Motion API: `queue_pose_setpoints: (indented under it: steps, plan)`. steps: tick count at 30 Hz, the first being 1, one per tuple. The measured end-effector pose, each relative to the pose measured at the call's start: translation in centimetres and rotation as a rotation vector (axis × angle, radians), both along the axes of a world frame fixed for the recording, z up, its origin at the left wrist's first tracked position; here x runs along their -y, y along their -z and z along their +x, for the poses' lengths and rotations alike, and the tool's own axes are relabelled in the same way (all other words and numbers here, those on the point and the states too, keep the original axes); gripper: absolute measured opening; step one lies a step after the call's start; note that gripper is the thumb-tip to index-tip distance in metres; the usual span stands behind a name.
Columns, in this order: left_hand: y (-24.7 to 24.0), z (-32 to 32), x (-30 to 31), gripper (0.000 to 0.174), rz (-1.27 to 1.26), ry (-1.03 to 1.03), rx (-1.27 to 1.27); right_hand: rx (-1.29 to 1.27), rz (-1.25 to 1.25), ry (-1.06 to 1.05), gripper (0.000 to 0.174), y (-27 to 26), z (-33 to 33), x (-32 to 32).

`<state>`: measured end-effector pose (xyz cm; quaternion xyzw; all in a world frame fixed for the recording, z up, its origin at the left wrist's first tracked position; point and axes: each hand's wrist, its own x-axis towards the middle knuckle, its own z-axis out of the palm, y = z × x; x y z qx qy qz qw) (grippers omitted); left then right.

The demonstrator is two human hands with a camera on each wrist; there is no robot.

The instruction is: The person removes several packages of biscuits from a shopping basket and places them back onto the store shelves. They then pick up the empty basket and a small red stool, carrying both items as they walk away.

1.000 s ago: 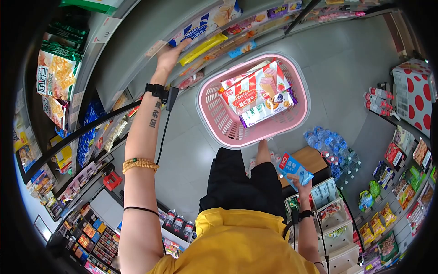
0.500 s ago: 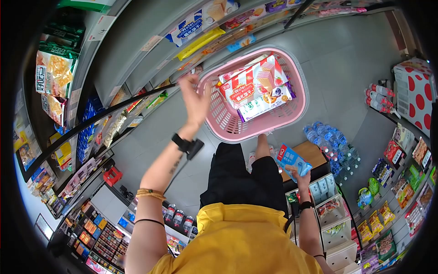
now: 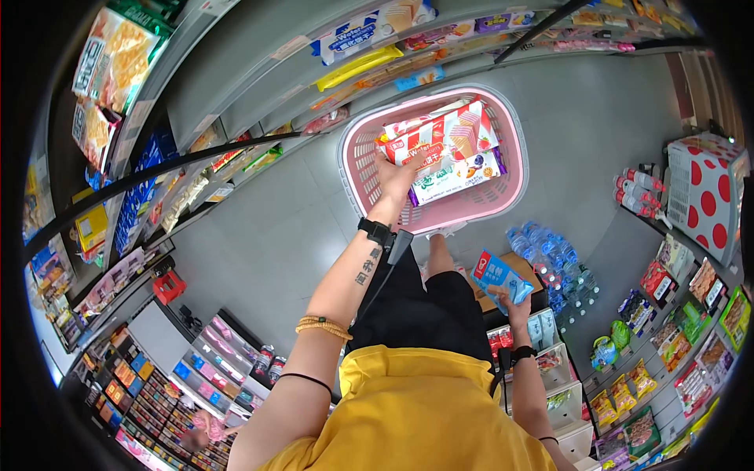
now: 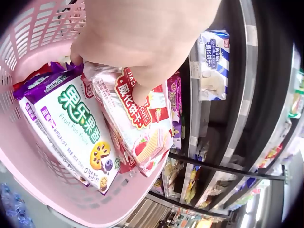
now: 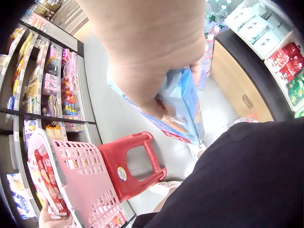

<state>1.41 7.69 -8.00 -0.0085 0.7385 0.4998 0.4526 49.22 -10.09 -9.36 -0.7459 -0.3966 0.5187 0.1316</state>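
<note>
My left hand (image 3: 395, 179) reaches into the pink basket (image 3: 514, 180) and grips a red-and-white wafer biscuit pack (image 3: 469, 133) at one end. In the left wrist view the thumb lies across the front of this pack; the other fingers are hidden behind it. Beside it leans a white-and-purple fruit biscuit pack (image 4: 78, 123), with another similar pack behind. Lower right in the head view, my right hand (image 3: 516, 310) holds a blue snack packet (image 3: 495, 272) by its end, away from the basket. The right wrist view shows fingers curled round the packet's edge.
The basket rests on a red stool (image 5: 121, 173). Shelves along the far side carry a blue-and-white wafer pack (image 3: 357, 33) and a yellow packet (image 3: 360, 67). Bottled water (image 3: 550, 259) and a drawer unit (image 3: 569, 404) stand on the right. Another person (image 3: 206, 428) is at lower left.
The left hand has left the blue-and-white wafer pack on the shelf, come down to the basket and taken hold of the red-and-white wafer pack. The right hand keeps holding the blue packet.
</note>
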Motion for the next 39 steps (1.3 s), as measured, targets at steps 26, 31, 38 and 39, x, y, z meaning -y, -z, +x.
queue_pose_setpoints:
  steps: [26, 31, 38, 39]
  plan:
    - [-2.1, 3.8, 5.4, 0.050, 0.109, 0.136, -0.433, 0.059, -0.022, -0.156, 0.064, 0.4, 1.0, -4.9]
    - [-4.7, 4.1, 6.5, 0.050, 0.103, 0.377, -0.450, 0.078, 0.029, -0.203, 0.061, 0.8, 1.5, -4.7]
    - [-1.4, 0.2, 4.2, 0.045, 0.319, 0.162, 0.033, 0.071, -0.011, -0.199, 0.064, 1.0, 2.5, -5.0]
    - [-1.2, -0.1, 3.8, 0.040, 0.320, 0.131, 0.059, 0.086, -0.010, -0.213, 0.061, 0.6, 2.2, -5.3]
